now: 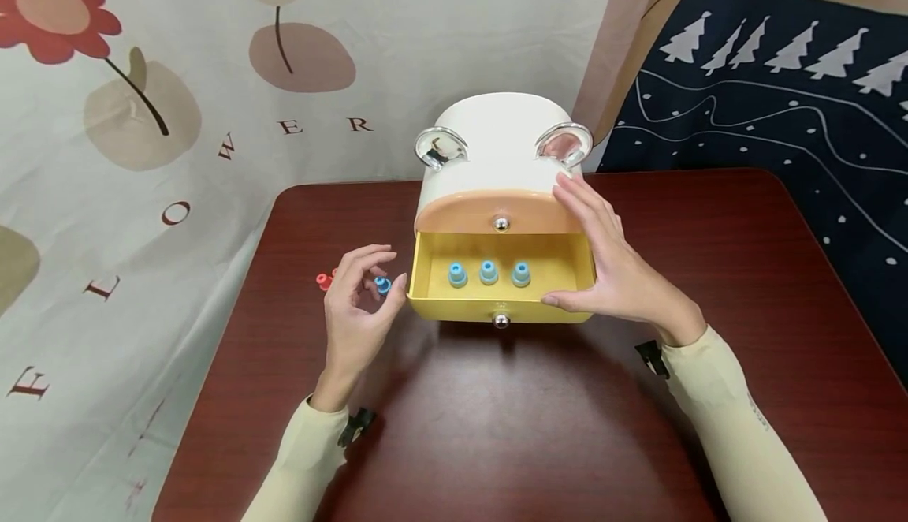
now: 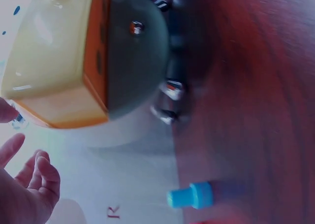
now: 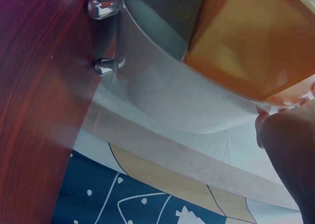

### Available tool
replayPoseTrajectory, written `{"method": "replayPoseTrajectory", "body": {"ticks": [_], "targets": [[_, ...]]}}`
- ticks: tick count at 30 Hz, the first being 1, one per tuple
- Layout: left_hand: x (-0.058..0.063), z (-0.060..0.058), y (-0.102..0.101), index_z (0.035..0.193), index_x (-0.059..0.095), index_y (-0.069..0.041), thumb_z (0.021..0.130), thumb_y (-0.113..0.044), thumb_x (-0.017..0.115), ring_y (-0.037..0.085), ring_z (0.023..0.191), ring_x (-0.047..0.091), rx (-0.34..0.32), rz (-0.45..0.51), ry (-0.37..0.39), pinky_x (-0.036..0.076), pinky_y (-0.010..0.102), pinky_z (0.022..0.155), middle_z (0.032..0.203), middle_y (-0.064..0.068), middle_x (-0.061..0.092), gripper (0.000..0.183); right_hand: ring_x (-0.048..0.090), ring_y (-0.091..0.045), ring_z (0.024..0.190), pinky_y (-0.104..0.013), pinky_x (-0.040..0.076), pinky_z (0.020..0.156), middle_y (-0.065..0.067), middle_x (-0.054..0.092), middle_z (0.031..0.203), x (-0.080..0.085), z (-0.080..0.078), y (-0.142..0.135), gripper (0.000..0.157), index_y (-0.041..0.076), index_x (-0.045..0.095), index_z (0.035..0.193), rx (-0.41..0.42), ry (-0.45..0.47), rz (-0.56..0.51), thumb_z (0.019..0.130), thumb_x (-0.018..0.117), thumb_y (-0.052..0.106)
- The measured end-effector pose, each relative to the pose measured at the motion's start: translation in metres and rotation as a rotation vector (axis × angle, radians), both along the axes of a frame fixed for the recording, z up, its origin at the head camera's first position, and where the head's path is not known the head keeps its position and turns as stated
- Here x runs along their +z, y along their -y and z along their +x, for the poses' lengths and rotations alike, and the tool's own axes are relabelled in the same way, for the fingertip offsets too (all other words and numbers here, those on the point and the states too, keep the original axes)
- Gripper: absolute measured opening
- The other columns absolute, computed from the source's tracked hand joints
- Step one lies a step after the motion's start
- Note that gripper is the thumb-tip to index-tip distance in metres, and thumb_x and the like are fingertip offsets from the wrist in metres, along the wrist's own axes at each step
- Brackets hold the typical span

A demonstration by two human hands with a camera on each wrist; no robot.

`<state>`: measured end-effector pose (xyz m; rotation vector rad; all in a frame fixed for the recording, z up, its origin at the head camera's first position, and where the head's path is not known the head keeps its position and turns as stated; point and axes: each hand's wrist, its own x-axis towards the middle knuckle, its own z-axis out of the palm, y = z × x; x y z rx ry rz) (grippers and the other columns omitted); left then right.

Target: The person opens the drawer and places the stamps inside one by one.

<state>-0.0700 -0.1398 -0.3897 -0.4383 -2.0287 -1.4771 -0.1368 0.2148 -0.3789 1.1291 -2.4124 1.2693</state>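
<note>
My left hand (image 1: 358,301) hovers left of the white cabinet (image 1: 500,116), thumb and fingers apart. Between them shows a small blue stepped peg (image 1: 383,285); in the left wrist view this blue peg (image 2: 191,196) stands on the table, away from the fingers. The yellow drawer (image 1: 447,311) is pulled out, and several blue pegs (image 1: 488,273) stand in a row inside it. My right hand (image 1: 627,277) spreads over the drawer's right side, thumb over its front edge, fingers reaching up by the peach upper drawer (image 1: 461,214).
Red pieces (image 1: 324,281) lie on the table (image 1: 496,427) beyond my left hand, partly hidden by it. The cabinet has silver ears (image 1: 440,147) and short silver feet (image 3: 104,6). A flowered cloth (image 1: 426,33) hangs behind, and a dark blue tree-patterned cloth (image 1: 766,112) hangs on the right.
</note>
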Motion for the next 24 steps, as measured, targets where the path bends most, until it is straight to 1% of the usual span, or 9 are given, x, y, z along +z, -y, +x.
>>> {"method": "replayPoseTrajectory", "body": {"ticks": [2, 6, 8, 10, 13, 18, 21, 23, 24], "targets": [[-0.005, 0.001, 0.006, 0.115, 0.072, 0.013, 0.084, 0.019, 0.079, 0.021, 0.081, 0.055, 0.009, -0.023, 0.033, 0.041, 0.03, 0.059, 0.118, 0.031, 0.068, 0.033, 0.003, -0.035, 0.166, -0.07, 0.009, 0.123, -0.006, 0.015, 0.18, 0.0, 0.0, 0.0, 0.127, 0.011, 0.025, 0.173, 0.0, 0.004, 0.002, 0.073, 0.099, 0.038], [-0.03, -0.004, 0.024, 0.122, 0.075, 0.004, 0.085, 0.013, 0.085, 0.032, 0.077, 0.055, 0.022, -0.089, 0.114, 0.038, 0.025, 0.055, 0.122, 0.021, 0.07, 0.04, 0.003, -0.034, 0.166, -0.072, 0.009, 0.122, -0.006, 0.015, 0.18, 0.001, 0.0, 0.0, 0.129, 0.011, 0.025, 0.173, -0.001, 0.008, 0.003, 0.069, 0.1, 0.029], [-0.041, -0.008, 0.033, 0.124, 0.075, -0.001, 0.084, 0.009, 0.088, 0.032, 0.079, 0.057, 0.032, -0.126, 0.161, 0.039, 0.022, 0.056, 0.125, 0.015, 0.07, 0.043, 0.003, -0.035, 0.166, -0.072, 0.009, 0.122, -0.006, 0.015, 0.18, 0.001, 0.001, 0.0, 0.129, 0.011, 0.025, 0.172, -0.004, 0.005, 0.004, 0.069, 0.1, 0.029], [-0.048, -0.011, 0.039, 0.125, 0.075, -0.004, 0.084, 0.007, 0.09, 0.029, 0.082, 0.059, 0.043, -0.165, 0.208, 0.041, 0.02, 0.058, 0.128, 0.01, 0.069, 0.044, 0.003, -0.035, 0.166, -0.072, 0.009, 0.122, -0.006, 0.015, 0.18, 0.001, 0.001, -0.001, 0.129, 0.011, 0.025, 0.173, -0.005, 0.007, 0.006, 0.069, 0.1, 0.029], [-0.053, -0.013, 0.045, 0.123, 0.074, -0.004, 0.084, 0.003, 0.092, 0.026, 0.085, 0.061, 0.066, -0.225, 0.272, 0.045, 0.023, 0.063, 0.128, 0.008, 0.069, 0.044, 0.003, -0.034, 0.166, -0.072, 0.009, 0.122, -0.005, 0.014, 0.181, 0.001, 0.001, -0.001, 0.131, 0.012, 0.025, 0.173, -0.009, 0.013, 0.01, 0.067, 0.101, 0.028], [-0.054, -0.017, 0.051, 0.124, 0.07, 0.001, 0.086, -0.004, 0.092, 0.029, 0.084, 0.065, 0.112, -0.335, 0.415, 0.049, 0.032, 0.071, 0.111, 0.018, 0.07, 0.044, 0.003, -0.033, 0.166, -0.075, 0.009, 0.121, -0.004, 0.015, 0.181, 0.001, 0.0, 0.0, 0.134, 0.012, 0.025, 0.173, -0.01, 0.02, 0.008, 0.065, 0.102, 0.025], [-0.054, -0.02, 0.053, 0.125, 0.067, 0.002, 0.088, -0.008, 0.09, 0.03, 0.081, 0.066, 0.135, -0.394, 0.501, 0.048, 0.034, 0.069, 0.103, 0.021, 0.069, 0.045, 0.003, -0.034, 0.166, -0.075, 0.009, 0.121, -0.005, 0.015, 0.18, 0.001, 0.0, 0.0, 0.133, 0.012, 0.025, 0.173, -0.01, 0.016, 0.007, 0.065, 0.102, 0.024], [-0.056, -0.021, 0.055, 0.125, 0.066, 0.002, 0.089, -0.009, 0.088, 0.031, 0.078, 0.066, 0.135, -0.416, 0.53, 0.049, 0.037, 0.068, 0.1, 0.021, 0.068, 0.043, 0.003, -0.034, 0.166, -0.074, 0.009, 0.121, -0.005, 0.015, 0.18, 0.0, 0.0, 0.0, 0.133, 0.012, 0.025, 0.173, -0.01, 0.014, 0.008, 0.066, 0.102, 0.024], [-0.065, -0.024, 0.06, 0.123, 0.067, 0.001, 0.089, -0.012, 0.089, 0.028, 0.075, 0.065, 0.126, -0.41, 0.516, 0.048, 0.036, 0.066, 0.098, 0.019, 0.068, 0.042, 0.003, -0.034, 0.166, -0.074, 0.009, 0.121, -0.005, 0.015, 0.18, 0.0, 0.0, 0.0, 0.133, 0.012, 0.025, 0.173, -0.011, 0.017, 0.01, 0.066, 0.102, 0.024]]}}
